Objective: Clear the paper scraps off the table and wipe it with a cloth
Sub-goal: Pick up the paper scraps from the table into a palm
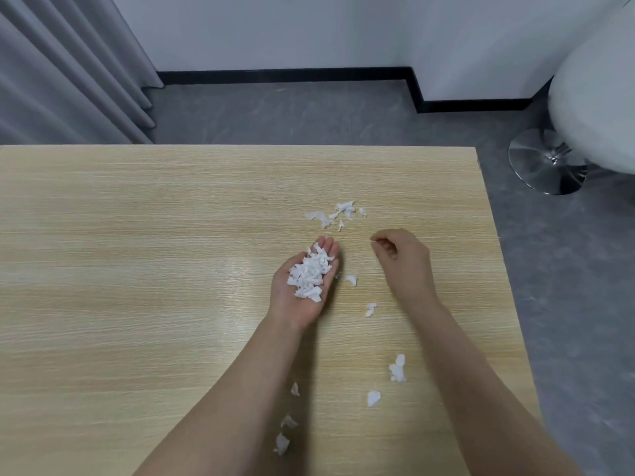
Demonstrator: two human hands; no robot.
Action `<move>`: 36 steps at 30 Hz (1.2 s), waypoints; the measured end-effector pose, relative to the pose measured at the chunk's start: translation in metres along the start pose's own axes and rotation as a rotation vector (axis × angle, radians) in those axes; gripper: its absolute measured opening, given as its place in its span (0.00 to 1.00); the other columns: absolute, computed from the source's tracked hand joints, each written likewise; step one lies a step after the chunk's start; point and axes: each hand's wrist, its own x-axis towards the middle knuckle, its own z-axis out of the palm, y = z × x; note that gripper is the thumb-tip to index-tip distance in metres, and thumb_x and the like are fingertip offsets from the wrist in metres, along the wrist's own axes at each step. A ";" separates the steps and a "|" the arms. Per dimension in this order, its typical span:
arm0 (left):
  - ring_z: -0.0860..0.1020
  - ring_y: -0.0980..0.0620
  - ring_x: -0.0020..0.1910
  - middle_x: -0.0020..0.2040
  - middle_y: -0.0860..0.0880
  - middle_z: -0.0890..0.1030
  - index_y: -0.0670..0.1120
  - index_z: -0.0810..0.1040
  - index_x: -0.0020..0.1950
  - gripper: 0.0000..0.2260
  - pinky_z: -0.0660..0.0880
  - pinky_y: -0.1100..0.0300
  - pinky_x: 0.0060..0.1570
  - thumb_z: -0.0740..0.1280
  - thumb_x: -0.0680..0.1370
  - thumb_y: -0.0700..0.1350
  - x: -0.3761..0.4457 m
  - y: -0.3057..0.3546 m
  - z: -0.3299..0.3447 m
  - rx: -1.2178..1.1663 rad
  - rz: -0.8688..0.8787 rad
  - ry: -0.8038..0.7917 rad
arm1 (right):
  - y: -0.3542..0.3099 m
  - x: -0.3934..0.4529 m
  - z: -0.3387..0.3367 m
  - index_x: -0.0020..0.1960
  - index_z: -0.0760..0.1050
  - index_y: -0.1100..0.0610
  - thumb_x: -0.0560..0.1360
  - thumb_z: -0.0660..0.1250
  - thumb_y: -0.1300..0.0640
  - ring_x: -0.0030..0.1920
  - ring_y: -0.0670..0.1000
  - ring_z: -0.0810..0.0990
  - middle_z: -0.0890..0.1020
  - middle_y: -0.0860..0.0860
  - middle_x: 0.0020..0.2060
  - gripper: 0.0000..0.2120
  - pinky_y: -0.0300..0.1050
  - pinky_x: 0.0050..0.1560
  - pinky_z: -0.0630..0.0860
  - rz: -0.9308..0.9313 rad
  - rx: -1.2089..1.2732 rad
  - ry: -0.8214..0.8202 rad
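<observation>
- Lying bare across the left half of the light wooden table (137, 235), with no cloth in view, so wiping not yet possible.
- Cupping a heap of white paper scraps (309, 274) in the left hand (302, 283), palm up and fingers relaxed, serving as a tray just beside the loose bits.
- Waiting along the near edge: stray scraps (285, 438) between the forearms.
- Lying ahead of both hands: a far cluster of scraps (335, 214), probably next.
- Hovering with fingers curled, the right hand (403, 259), fingertips apparently pinched; contents too small to tell.
</observation>
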 end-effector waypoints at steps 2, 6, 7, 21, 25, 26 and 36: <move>0.82 0.41 0.48 0.52 0.38 0.81 0.34 0.77 0.55 0.16 0.77 0.49 0.52 0.57 0.74 0.39 0.002 -0.001 0.001 -0.023 -0.021 -0.016 | -0.023 -0.010 -0.001 0.51 0.80 0.56 0.75 0.67 0.61 0.43 0.42 0.77 0.80 0.47 0.45 0.06 0.33 0.49 0.73 -0.056 0.128 -0.017; 0.79 0.44 0.58 0.59 0.39 0.79 0.35 0.79 0.56 0.15 0.74 0.52 0.59 0.56 0.78 0.38 0.006 -0.003 0.002 0.021 -0.021 0.039 | -0.050 -0.027 0.005 0.50 0.80 0.52 0.75 0.68 0.59 0.46 0.40 0.76 0.81 0.44 0.44 0.06 0.32 0.50 0.71 -0.115 0.190 -0.123; 0.80 0.46 0.56 0.56 0.39 0.80 0.35 0.79 0.56 0.14 0.77 0.55 0.53 0.58 0.76 0.37 0.008 -0.002 0.002 0.033 -0.008 0.047 | -0.052 -0.028 0.008 0.51 0.80 0.52 0.75 0.68 0.59 0.47 0.42 0.76 0.82 0.45 0.46 0.07 0.34 0.52 0.70 -0.128 0.153 -0.148; 0.81 0.44 0.53 0.56 0.40 0.81 0.35 0.82 0.51 0.16 0.73 0.51 0.62 0.58 0.74 0.40 0.027 0.008 0.002 0.043 -0.042 -0.055 | -0.017 0.033 0.008 0.55 0.80 0.52 0.75 0.68 0.56 0.47 0.44 0.78 0.81 0.47 0.49 0.09 0.42 0.53 0.76 0.096 0.159 -0.022; 0.82 0.45 0.52 0.55 0.41 0.82 0.35 0.83 0.49 0.18 0.73 0.54 0.61 0.55 0.79 0.41 0.031 0.012 -0.002 0.022 -0.036 -0.035 | -0.004 0.065 0.015 0.65 0.73 0.53 0.76 0.66 0.61 0.56 0.48 0.72 0.74 0.50 0.58 0.19 0.37 0.54 0.66 -0.028 -0.122 -0.141; 0.82 0.45 0.52 0.55 0.41 0.82 0.35 0.83 0.49 0.18 0.73 0.54 0.61 0.54 0.79 0.41 0.032 0.013 -0.002 0.016 -0.036 -0.039 | -0.003 0.071 0.017 0.67 0.72 0.52 0.75 0.66 0.62 0.59 0.49 0.71 0.72 0.50 0.59 0.21 0.38 0.55 0.66 -0.079 -0.195 -0.179; 0.75 0.44 0.62 0.59 0.39 0.79 0.34 0.81 0.52 0.16 0.67 0.53 0.65 0.58 0.73 0.40 0.027 0.016 0.001 0.014 -0.050 -0.069 | -0.005 0.087 0.034 0.62 0.77 0.51 0.76 0.66 0.52 0.60 0.50 0.69 0.73 0.50 0.55 0.15 0.44 0.51 0.70 -0.218 -0.310 -0.265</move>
